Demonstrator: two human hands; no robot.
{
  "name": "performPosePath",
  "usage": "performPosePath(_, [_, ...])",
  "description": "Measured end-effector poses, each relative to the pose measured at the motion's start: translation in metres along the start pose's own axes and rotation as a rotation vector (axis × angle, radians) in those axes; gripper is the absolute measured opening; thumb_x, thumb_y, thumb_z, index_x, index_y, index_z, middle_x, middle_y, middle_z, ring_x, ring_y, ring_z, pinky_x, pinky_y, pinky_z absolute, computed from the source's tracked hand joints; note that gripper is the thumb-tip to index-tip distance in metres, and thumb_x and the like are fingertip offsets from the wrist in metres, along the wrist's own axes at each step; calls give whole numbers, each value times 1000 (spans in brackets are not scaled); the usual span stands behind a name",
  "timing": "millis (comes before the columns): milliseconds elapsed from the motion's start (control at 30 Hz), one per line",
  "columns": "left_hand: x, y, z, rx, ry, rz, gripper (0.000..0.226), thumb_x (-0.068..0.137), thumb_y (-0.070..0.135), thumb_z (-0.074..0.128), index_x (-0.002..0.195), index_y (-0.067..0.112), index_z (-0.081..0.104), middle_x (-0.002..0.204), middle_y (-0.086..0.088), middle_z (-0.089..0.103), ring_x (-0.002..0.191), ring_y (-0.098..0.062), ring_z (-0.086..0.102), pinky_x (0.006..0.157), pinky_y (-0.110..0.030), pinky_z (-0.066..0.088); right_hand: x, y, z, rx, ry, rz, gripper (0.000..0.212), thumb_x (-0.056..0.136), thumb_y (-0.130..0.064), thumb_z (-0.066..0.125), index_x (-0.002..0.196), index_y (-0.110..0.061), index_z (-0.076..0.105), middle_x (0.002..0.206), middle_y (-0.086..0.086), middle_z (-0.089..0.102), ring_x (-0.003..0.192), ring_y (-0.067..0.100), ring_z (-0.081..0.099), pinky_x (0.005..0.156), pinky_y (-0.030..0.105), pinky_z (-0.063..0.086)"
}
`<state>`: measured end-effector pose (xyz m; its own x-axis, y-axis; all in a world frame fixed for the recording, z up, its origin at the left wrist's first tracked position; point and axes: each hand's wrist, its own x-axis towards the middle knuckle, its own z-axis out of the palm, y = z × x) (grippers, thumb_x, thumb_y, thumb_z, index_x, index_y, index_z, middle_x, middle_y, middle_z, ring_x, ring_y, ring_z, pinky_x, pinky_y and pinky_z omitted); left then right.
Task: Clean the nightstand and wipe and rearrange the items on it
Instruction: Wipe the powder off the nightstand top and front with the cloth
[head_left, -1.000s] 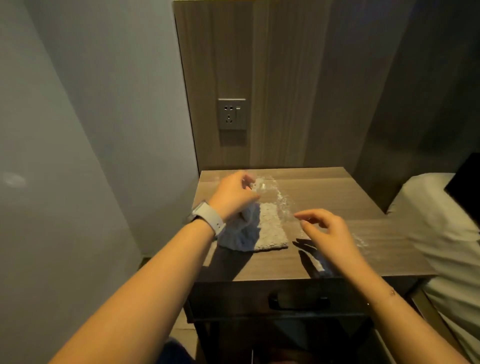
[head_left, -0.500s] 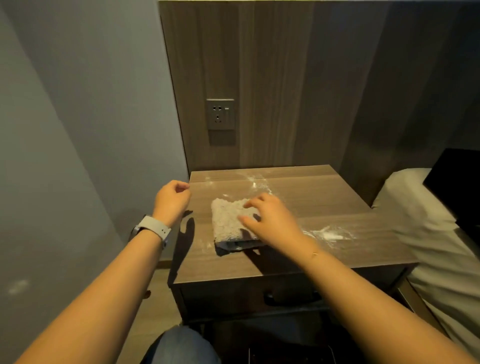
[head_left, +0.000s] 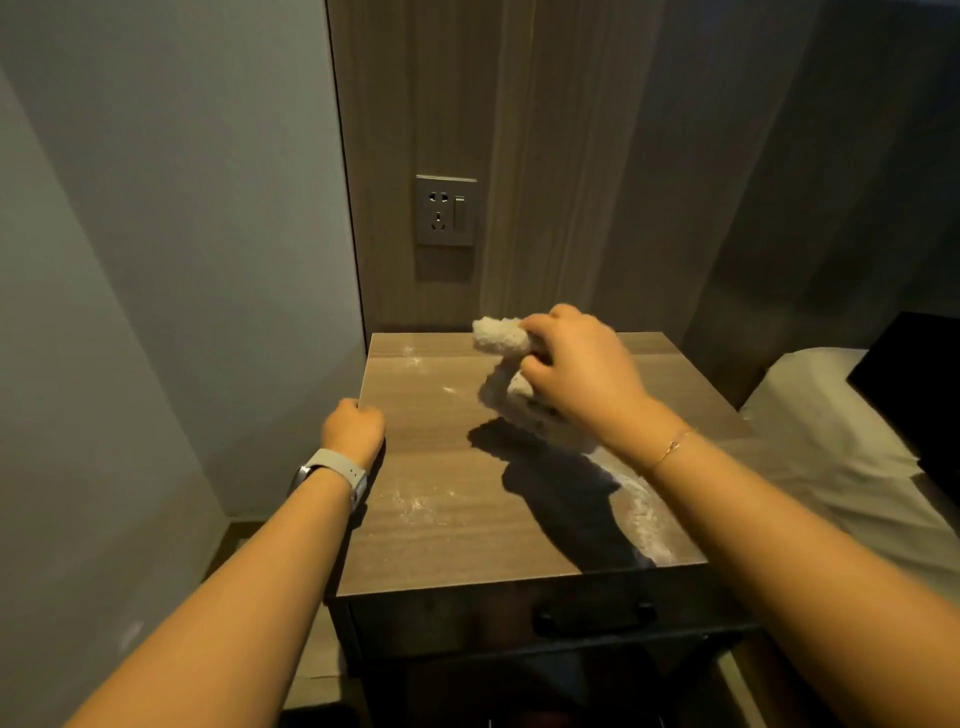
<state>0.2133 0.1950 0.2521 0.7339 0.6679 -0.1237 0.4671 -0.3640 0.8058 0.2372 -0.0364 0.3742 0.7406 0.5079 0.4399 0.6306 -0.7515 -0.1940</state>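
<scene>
The wooden nightstand (head_left: 447, 467) fills the middle of the view, its top streaked with white powder (head_left: 641, 512) along the right front and in faint patches at the left. My right hand (head_left: 582, 369) is shut on a fluffy white cloth (head_left: 498, 335), which is bunched up and lifted above the back of the top. My left hand (head_left: 353, 428) is closed in a fist and rests against the nightstand's left edge, holding nothing that I can see. A pale watch sits on that wrist.
A wall socket (head_left: 445, 210) is set in the wood panel behind the nightstand. A bed with a white pillow (head_left: 831, 415) stands close on the right. A grey wall runs along the left. The drawer handle (head_left: 592, 616) faces me below the top.
My right hand has gripped the cloth and lifted it off the top toward the back. My left hand moved down to the nightstand's left edge.
</scene>
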Motion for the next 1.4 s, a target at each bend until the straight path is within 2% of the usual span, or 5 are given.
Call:
performPosePath(100, [2,-1,0,14,32,-34,27,91,4,36,69,3,51,74,-25,45,70,-36,43,60,-40,34,29,59,-19,-63,-49,152,24,85,-19,57,107,-18,66,94,4,59,85,25,55,68,32,40])
performPosePath(400, [22,8,16,251,-6,-120,43,103,16,20,134,-7,41,140,-28,41,125,-44,42,101,-46,35,40,207,66,-159,-362,558,44,93,-44,47,134,-29,51,139,13,45,122,40,41,102,48,36])
performPosePath(867, [39,15,13,362,-61,-68,39,100,2,20,126,-13,45,135,-32,43,121,-46,43,101,-47,36,46,157,51,520,-337,337,18,90,-10,59,103,-11,70,92,8,66,82,17,59,66,25,46])
performPosePath(1100, [45,14,21,438,5,-50,40,101,4,19,129,-8,45,137,-27,44,123,-43,44,102,-49,37,75,249,63,54,-238,738,27,91,-30,55,105,-10,66,100,13,66,86,28,61,77,39,50])
performPosePath(1400, [34,21,17,474,-6,-42,40,101,3,18,131,-10,42,138,-28,42,124,-44,43,102,-49,36,90,155,111,-89,-269,441,23,88,-18,52,102,-5,64,108,15,57,93,36,60,71,35,45])
